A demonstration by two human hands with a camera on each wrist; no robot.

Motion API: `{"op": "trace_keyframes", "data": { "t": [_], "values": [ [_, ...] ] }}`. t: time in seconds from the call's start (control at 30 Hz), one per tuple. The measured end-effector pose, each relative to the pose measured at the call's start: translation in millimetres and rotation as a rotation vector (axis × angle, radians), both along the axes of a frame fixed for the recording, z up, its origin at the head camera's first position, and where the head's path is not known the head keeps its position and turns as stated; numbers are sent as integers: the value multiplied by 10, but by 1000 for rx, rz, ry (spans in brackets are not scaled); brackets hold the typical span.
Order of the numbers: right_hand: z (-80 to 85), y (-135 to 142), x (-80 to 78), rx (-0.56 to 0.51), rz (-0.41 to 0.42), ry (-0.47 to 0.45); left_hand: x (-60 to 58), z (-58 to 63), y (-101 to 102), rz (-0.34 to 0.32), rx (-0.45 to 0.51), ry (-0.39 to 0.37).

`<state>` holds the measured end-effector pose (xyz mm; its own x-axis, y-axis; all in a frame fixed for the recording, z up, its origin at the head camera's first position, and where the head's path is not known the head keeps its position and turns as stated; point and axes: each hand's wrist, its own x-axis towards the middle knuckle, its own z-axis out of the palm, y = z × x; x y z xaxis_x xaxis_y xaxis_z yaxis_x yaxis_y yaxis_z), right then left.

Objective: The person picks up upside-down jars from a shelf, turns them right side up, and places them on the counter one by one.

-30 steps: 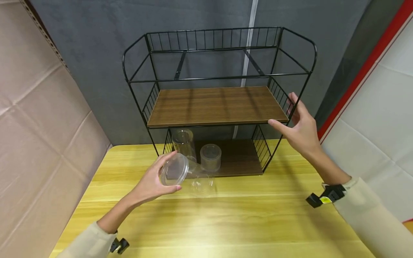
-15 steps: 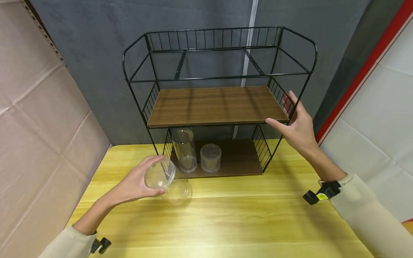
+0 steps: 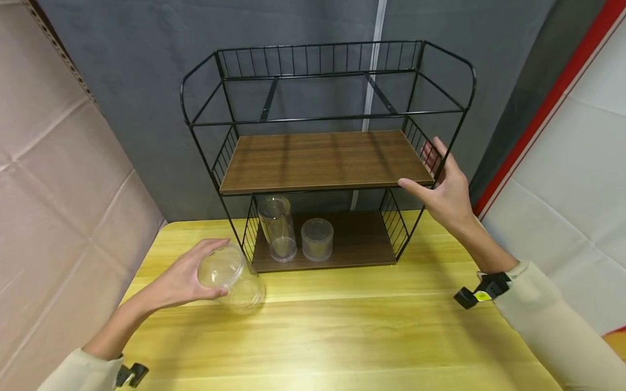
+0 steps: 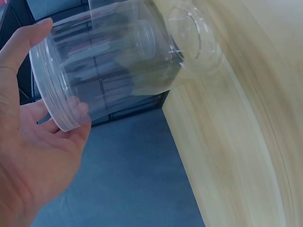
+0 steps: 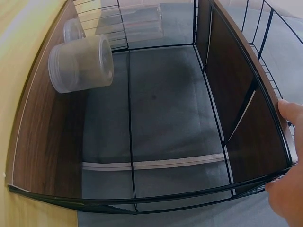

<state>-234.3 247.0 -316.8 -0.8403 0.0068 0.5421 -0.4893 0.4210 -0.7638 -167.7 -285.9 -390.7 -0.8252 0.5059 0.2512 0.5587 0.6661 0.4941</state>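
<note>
Sleeves [image 3: 548,320], two: pale, one on each of my arms, at the lower corners of my view.
Wrist units [image 3: 481,293]: black, one strapped at each cuff; the right one bore a yellow patch.
Left hand [image 3: 188,274]: wrapped about the ridged, whitish end of a clear jar [image 4: 118,61], my thumb on one side, fingertips on the other.
Jar position: tilted, in front of the lower left corner of a black wire rack [image 3: 313,118], its far end pointing down and to the right; whether that end touched the table [image 3: 342,336], I could not tell.
Table surface: yellow wood grain, under the rack and beneath my arms.
Right hand [image 3: 447,193]: spread at the rack's right end, thumb on the front edge of the middle shelf [image 3: 318,163], fingers along the outside of the frame.
Lower shelf [image 3: 362,239]: dark brown board; at its left end a tall clear cylinder [image 3: 276,228], upright; just beside it a short cloudy jar [image 3: 317,241], also upright.
Middle board: brown, striped with shadow.
Top tier: black frame, two flat bars [image 3: 269,100] running front to back.
Backdrop [image 3: 303,16]: grey, with a pale vertical strip [image 3: 378,27].
</note>
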Motion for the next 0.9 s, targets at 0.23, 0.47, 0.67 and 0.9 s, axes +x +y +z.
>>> {"op": "trace_keyframes", "data": {
  "t": [0.23, 0.47, 0.67, 0.9],
  "values": [
    [3, -8, 0, -2, 5, 8, -19, 10, -83, -20, -30, 0],
    [1, -6, 3, -11, 17, 8, -31, -20, -117, -30, -47, -6],
    [-3, -2, -2, -13, 24, 17, -46, -38, -122, -47, -43, -24],
    [0, -3, -2, -13, 19, 13, -53, -25, -122, -63, -59, -7]
  ]
}}
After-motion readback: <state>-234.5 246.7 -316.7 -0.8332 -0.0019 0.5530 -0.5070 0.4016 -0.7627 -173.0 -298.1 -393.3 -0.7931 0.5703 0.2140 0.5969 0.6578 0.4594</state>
